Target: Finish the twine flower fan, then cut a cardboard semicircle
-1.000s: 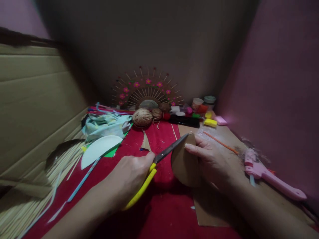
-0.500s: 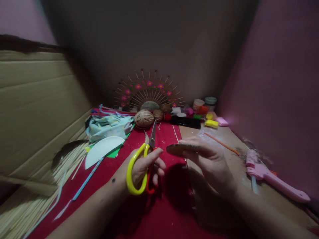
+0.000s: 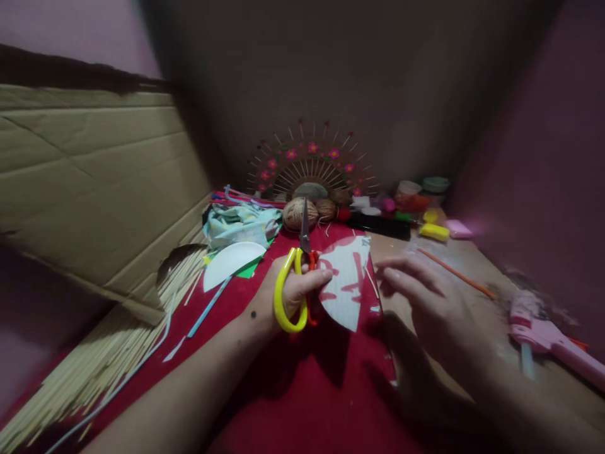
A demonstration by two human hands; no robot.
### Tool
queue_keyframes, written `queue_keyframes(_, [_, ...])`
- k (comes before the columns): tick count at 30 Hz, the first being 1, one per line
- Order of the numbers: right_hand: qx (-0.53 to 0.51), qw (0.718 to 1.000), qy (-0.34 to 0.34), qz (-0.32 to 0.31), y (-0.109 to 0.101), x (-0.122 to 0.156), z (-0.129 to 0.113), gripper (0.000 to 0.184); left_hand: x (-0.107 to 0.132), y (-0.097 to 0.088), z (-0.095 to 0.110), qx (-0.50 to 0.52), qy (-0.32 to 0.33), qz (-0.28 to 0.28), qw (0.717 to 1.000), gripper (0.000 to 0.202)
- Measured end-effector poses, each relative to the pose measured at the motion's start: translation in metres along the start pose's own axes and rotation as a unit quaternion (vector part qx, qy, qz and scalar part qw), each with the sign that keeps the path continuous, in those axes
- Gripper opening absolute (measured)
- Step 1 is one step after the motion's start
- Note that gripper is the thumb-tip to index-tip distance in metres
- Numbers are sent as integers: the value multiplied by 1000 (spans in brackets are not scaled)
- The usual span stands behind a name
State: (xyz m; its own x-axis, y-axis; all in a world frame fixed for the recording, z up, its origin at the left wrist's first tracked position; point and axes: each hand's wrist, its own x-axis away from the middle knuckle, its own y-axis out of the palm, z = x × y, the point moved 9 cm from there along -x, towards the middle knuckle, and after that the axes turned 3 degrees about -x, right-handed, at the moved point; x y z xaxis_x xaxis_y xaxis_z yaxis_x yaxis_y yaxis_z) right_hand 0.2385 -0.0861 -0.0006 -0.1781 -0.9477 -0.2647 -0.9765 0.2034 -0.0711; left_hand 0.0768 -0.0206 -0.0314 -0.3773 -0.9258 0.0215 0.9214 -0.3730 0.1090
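Observation:
My left hand has a pair of scissors hooked over it, with yellow and red handles and blades pointing away from me. Its thumb also presses on a piece of cardboard, white with red print and curved along one edge. Just right of the cardboard, my right hand hovers with loosely bent fingers and holds nothing visible. Its thumb is mostly hidden. A ball of twine lies beyond the scissor tips.
A white half-round piece, a patterned cloth and thin sticks lie left. A pink glue gun and orange stick are right. At the back stands a flowered fan-shaped piece; cardboard walls the left.
The cardboard piece has passed from my right hand to my left, turning from edge-on to show its printed face. My right hand has let go. The whole view has swung left.

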Motion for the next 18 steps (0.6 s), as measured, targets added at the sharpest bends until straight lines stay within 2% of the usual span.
queue_keyframes(1, [-89,987,121,-62,15,2,23,22,2,1,6,-26,12,0,1000,24])
queue_keyframes(2, [-168,958,206,-105,30,9,37,29,4,4,10,-56,18,-9,998,24])
queue_keyframes(3, [-228,929,258,-140,43,15,45,31,7,9,14,-85,20,-25,996,25])
queue_keyframes(4, [-264,911,278,-154,51,19,48,26,10,14,17,-112,23,-41,993,24])
queue_keyframes(5, [-280,905,279,-159,56,20,49,21,12,18,20,-136,26,-46,989,24])
queue_keyframes(7, [-289,911,258,-140,56,19,47,14,15,16,25,-174,40,-17,984,25])
queue_keyframes(10, [-327,916,227,-57,40,7,42,16,17,5,27,-212,49,48,975,30])
queue_keyframes(14, [-431,891,130,64,10,-16,22,9,17,6,23,-302,77,39,949,29])
queue_keyframes(18, [-483,869,70,83,0,-26,6,5,19,14,12,-366,85,4,927,30])
